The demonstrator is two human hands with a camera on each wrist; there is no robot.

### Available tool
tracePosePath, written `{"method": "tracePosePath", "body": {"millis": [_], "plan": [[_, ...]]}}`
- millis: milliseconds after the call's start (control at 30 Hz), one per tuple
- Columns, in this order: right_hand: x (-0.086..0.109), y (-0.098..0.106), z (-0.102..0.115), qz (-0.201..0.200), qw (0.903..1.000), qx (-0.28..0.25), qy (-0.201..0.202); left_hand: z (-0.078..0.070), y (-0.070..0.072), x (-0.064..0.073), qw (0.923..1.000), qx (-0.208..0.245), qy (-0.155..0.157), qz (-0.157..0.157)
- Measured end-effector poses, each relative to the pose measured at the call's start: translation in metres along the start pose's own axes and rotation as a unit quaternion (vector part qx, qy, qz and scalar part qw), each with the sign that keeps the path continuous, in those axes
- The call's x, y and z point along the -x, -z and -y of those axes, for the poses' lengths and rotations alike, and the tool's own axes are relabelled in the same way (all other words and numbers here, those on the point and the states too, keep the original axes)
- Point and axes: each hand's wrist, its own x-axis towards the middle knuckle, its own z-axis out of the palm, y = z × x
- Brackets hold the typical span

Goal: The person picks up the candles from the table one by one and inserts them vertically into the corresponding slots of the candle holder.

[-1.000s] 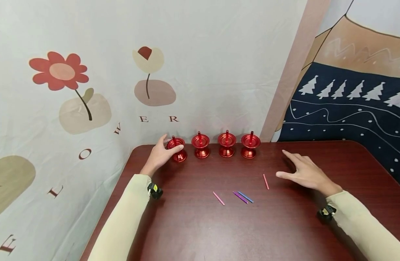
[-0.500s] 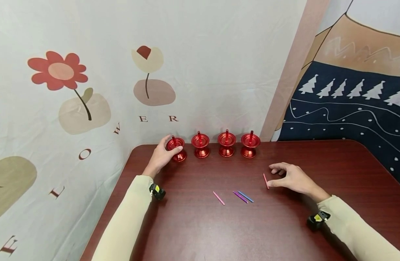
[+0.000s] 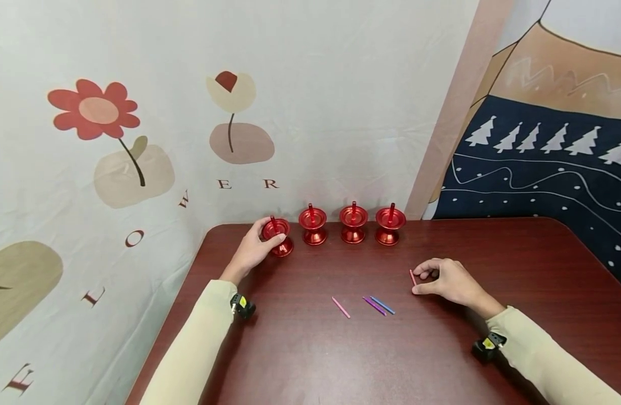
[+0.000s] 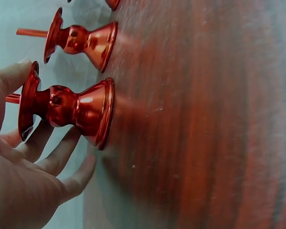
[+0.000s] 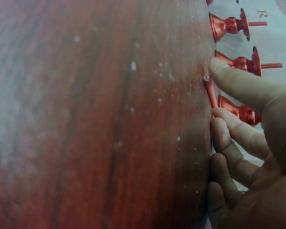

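At the left end of a row of shiny red metal candle holders, my left hand [image 3: 250, 250] grips the nearest candle holder [image 4: 62, 105]. Its thumb lies on the dish rim and the fingers are behind the stem and base; a short spike rises from the dish. My right hand [image 3: 454, 281] is low over the table at the right, pinching a thin pinkish-red candle [image 3: 412, 277] lengthwise between thumb and fingertip. In the right wrist view that candle [image 5: 210, 93] is at the tabletop; whether it touches the wood I cannot tell.
Three matching candle holders [image 3: 353, 222] stand along the back of the brown table [image 3: 300, 360], by the printed wall cloth [image 3: 341, 112]. A pink candle [image 3: 341, 307], a purple candle [image 3: 374, 306] and a blue candle [image 3: 383, 305] lie mid-table, the last two side by side.
My right hand has come left and down to the pinkish-red candle, and its fingers have closed on it. The left hand has drawn its candle holder slightly toward me.
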Motion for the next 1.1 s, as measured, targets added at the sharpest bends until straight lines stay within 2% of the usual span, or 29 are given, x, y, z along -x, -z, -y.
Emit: {"method": "tracePosePath", "body": {"millis": [100,267,533,833,1000,1100], "plan": [[0.000,0.000,0.001,0.000,1.0000,-0.002,0.004,0.001,-0.004,0.005,1.0000,0.004,-0.004,0.003],[0.001,0.001,0.002,0.000,0.9999,-0.005,0.012,0.003,-0.013,0.014,0.9992,0.036,-0.010,0.010],[0.000,0.004,0.002,0.022,0.9997,0.002,0.006,0.002,-0.022,0.026,0.9975,0.058,-0.018,0.036],[-0.004,0.005,0.012,0.032,0.9969,0.062,0.037,-0.002,-0.024,0.035,0.9968,0.049,-0.028,0.057],[-0.009,0.004,0.019,0.035,0.9938,0.097,0.041,-0.004,-0.025,0.042,0.9958,0.045,-0.039,0.069],[-0.012,0.000,0.022,0.029,0.9931,0.102,0.051,-0.003,-0.027,0.047,0.9954,0.046,-0.044,0.072]]}}
